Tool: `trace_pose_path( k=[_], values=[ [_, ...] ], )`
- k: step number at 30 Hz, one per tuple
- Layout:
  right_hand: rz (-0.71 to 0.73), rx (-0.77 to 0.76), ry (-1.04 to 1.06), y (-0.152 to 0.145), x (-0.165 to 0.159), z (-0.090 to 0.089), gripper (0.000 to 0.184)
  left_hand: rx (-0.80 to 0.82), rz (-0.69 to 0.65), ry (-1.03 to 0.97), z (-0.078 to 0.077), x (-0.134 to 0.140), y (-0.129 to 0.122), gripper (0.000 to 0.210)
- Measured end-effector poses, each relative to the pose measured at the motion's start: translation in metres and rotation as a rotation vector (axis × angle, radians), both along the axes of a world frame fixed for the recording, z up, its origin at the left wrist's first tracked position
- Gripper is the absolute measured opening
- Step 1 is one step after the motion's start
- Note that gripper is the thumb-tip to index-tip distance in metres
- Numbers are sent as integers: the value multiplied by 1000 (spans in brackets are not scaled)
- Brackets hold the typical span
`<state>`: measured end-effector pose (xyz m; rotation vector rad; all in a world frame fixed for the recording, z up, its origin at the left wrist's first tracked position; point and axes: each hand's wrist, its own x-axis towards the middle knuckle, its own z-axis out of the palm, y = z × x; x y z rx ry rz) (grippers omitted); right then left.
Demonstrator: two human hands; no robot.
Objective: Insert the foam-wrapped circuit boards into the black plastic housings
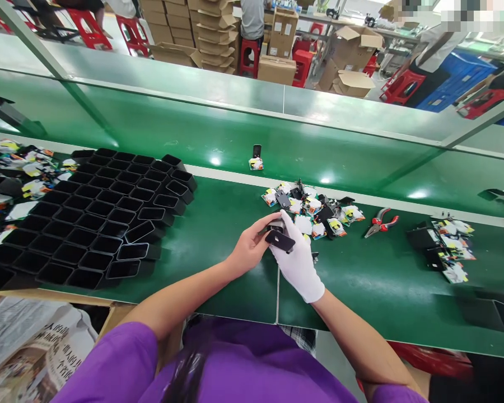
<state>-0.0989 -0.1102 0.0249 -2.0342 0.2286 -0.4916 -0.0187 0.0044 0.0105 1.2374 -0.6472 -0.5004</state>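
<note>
My left hand (250,250), bare, pinches a black flat-faced plastic part (282,241) by its left side. A white glove covers my right hand (300,267), whose fingers close round the same part from behind and from the right. The part is held tilted just above the green table, and the gloved fingers hide some of it. Right behind my hands lies a pile of small circuit assemblies (311,206) with white, yellow and orange bits and black plates. Pliers (381,223) with red and grey handles rest to the right of that pile.
Rows of open black rectangular housings (105,215) fill the table's left side, with more circuit assemblies (36,187) beyond them. Another assembly (256,162) stands by the white strip. At right are further assemblies (453,246) and a black housing (489,313). A metal frame bar (235,112) crosses behind.
</note>
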Motion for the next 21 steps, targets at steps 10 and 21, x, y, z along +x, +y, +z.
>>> trace_pose_path(
  k=[10,21],
  values=[
    [85,129,65,-2,-2,6,93,-93,1,693,14,36,2,42],
    [-71,254,48,-7,-8,12,29,-149,-139,1014,18,47,16,46]
  ],
)
